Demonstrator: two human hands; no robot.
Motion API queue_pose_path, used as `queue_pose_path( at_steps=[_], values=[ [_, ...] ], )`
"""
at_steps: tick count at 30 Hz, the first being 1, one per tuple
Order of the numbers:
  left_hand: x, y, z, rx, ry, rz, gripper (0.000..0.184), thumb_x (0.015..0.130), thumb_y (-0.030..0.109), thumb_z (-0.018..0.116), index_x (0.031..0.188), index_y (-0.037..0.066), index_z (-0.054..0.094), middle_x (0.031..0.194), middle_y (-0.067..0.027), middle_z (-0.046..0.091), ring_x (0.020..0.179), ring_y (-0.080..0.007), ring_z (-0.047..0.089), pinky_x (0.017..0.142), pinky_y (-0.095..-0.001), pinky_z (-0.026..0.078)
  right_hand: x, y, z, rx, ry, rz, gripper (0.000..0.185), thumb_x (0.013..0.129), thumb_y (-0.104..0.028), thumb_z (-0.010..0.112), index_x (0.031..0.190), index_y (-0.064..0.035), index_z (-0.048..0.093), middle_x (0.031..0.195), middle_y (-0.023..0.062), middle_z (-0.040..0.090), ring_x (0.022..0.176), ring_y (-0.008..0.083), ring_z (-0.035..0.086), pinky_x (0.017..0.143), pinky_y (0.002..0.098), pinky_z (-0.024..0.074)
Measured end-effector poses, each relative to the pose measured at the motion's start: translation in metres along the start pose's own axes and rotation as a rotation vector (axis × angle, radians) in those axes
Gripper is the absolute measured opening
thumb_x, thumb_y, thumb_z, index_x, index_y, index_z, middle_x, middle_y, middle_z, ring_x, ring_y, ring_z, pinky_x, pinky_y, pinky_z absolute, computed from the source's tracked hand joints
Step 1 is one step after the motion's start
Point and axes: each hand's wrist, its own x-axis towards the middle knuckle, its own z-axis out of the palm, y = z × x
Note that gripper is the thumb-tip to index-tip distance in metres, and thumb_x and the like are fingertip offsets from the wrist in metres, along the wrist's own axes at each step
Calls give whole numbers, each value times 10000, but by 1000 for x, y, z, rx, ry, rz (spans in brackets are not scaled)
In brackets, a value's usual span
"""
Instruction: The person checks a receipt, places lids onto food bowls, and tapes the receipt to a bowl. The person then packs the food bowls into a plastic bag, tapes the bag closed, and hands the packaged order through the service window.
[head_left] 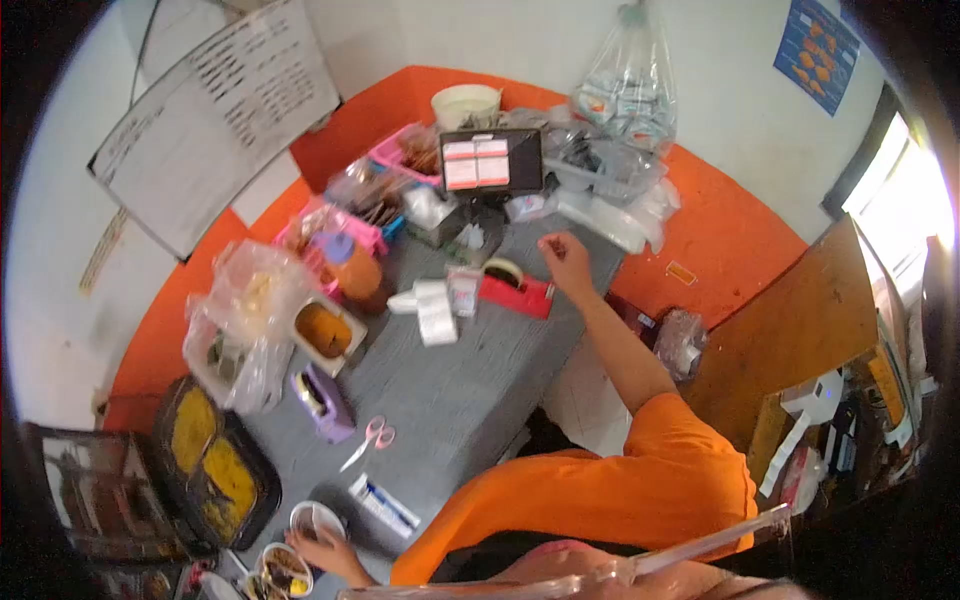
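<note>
My right hand (568,264) is raised over the table's far right edge, to the right of a red tape dispenser (517,292). Its fingers are curled together, and a small dark bit shows at them that I cannot make out. Low on the left, my left hand (328,556) has its fingers around the near side of a small white bowl (300,517). Beside it stands another white bowl (284,568) with brown and yellow food. A blue-and-white packet (385,505) and pink-handled scissors (376,436) lie on the grey table (440,400).
A purple tape dispenser (323,403), metal container of orange sauce (327,333), squeeze bottle (350,268) and plastic bags (245,315) line the left side. A black tray of yellow food (222,465) is nearer. Receipts (436,313) lie mid-table before a dark tablet (491,161).
</note>
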Motion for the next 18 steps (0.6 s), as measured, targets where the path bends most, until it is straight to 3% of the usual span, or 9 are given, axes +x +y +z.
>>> queue_pose_path(
  at_steps=[1,3,6,8,9,11,12,14,18],
  values=[
    [0,4,-5,38,50,16,494,830,278,492,1214,-15,388,1309,-187,330,1221,-344,294,985,-455,228,29,15,-12,-49,29,4,128,769,-142,597,827,-29,586,715,80,569,623,169,548,573,293,444],
    [0,18,-5,-409,-64,-425,401,786,130,536,1149,-9,434,1280,-190,353,1181,-342,343,960,-447,259,93,44,-30,-95,67,2,141,766,-148,598,844,-31,594,717,89,577,631,180,557,581,296,448],
    [13,80,-4,-364,-40,-385,398,777,151,548,1128,-2,440,1245,-191,362,1149,-347,353,934,-452,269,186,104,-42,-233,72,-87,93,778,-110,556,828,-42,593,707,84,573,665,179,559,616,294,445],
    [18,116,-14,-300,-20,-350,395,768,172,560,1107,5,446,1209,-192,371,1116,-352,363,908,-456,279,240,137,-40,-610,31,-325,121,732,-72,544,836,-41,599,815,108,575,787,233,563,698,344,453],
    [21,132,-19,-266,-7,-335,394,764,182,566,1097,8,449,1191,-193,376,1100,-354,368,895,-459,284,258,143,-38,-599,24,-325,121,732,-72,544,836,-41,599,815,108,575,787,233,563,698,344,453],
    [25,160,-32,-193,21,-308,392,755,203,578,1076,15,455,1155,-194,385,1067,-359,378,869,-464,294,291,153,-31,-868,-194,-276,165,701,-45,522,842,-41,609,932,78,555,899,255,529,795,380,425],
    [24,171,-39,-155,33,-296,392,750,213,584,1066,19,458,1137,-194,390,1051,-362,383,856,-466,299,306,164,-26,-853,-205,-281,165,701,-45,522,842,-41,609,932,78,555,899,255,529,795,380,425],
    [21,192,-54,-77,53,-278,391,741,234,596,1045,26,463,1102,-196,399,1019,-367,393,830,-471,309,332,194,-19,-1182,-409,-406,168,720,-71,511,845,-62,622,1004,37,532,927,226,508,848,377,393],
    [19,233,-80,60,100,-236,394,723,276,619,1004,40,475,1030,-198,418,954,-376,413,777,-481,329,364,227,-6,-1407,-591,-578,174,729,-93,501,851,-85,625,957,29,553,922,204,500,878,379,358]
  ],
)
